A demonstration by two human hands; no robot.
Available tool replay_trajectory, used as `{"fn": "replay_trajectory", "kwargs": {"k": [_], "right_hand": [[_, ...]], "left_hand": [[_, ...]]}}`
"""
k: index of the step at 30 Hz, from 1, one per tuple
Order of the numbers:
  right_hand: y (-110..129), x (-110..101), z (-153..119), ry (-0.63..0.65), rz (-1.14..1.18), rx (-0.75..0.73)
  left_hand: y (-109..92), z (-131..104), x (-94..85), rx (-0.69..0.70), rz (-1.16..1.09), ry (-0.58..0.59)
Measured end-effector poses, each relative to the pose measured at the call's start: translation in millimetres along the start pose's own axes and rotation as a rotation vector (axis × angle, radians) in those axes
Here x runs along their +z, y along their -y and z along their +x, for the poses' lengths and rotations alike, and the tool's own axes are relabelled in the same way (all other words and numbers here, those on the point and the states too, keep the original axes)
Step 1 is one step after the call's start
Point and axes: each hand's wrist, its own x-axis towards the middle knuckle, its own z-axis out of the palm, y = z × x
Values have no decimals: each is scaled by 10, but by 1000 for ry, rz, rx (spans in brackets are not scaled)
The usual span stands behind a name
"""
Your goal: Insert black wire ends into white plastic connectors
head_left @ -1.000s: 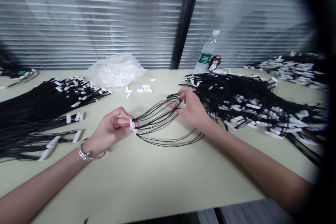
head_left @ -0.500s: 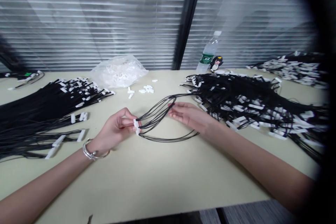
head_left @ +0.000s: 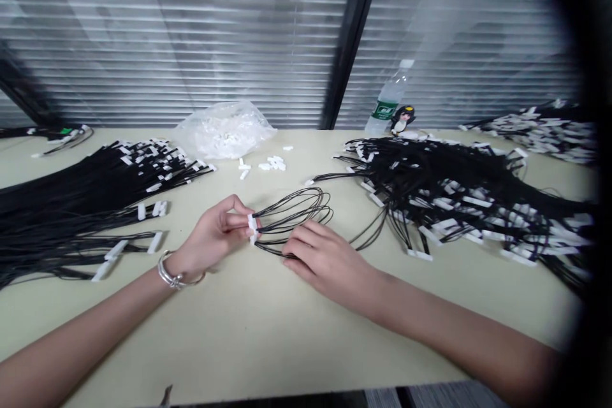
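Observation:
Between thumb and fingers, my left hand pinches a white connector near the middle of the table. Black wires run from the connector to the right and curl into loops. My right hand is closed around the lower wires, just right of the connector, palm down; its fingertips are partly hidden. A few more wires stretch from behind my right hand toward the wire pile on the right.
Bundled black wires with white ends cover the left; a tangled pile lies right. Behind stand a clear plastic bag, loose white connectors, a bottle and a penguin-like figurine. Another wire bundle sits far right.
My right hand has moved down and toward the left, from the upper wires onto the lower ones, and its fingers have closed. The upper wires now form loose loops. My left hand keeps its pinch.

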Motion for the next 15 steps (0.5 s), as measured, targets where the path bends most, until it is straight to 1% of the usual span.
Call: {"fn": "replay_trajectory", "kwargs": {"k": [2, 6, 8, 11, 15], "right_hand": [[-32, 24, -7, 11, -64, -19], [-80, 8, -1, -2, -169, 22], [-84, -2, 0, 11, -154, 12], [-89, -4, -5, 40, -60, 14], [-94, -7, -2, 47, -132, -32]], "left_hand": [[-9, -2, 3, -1, 3, 0], [-15, -8, 10, -12, 3, -5], [-13, -7, 11, -12, -3, -7], [-8, -2, 8, -15, -16, -10], [1, 0, 6, -18, -13, -14]]}}
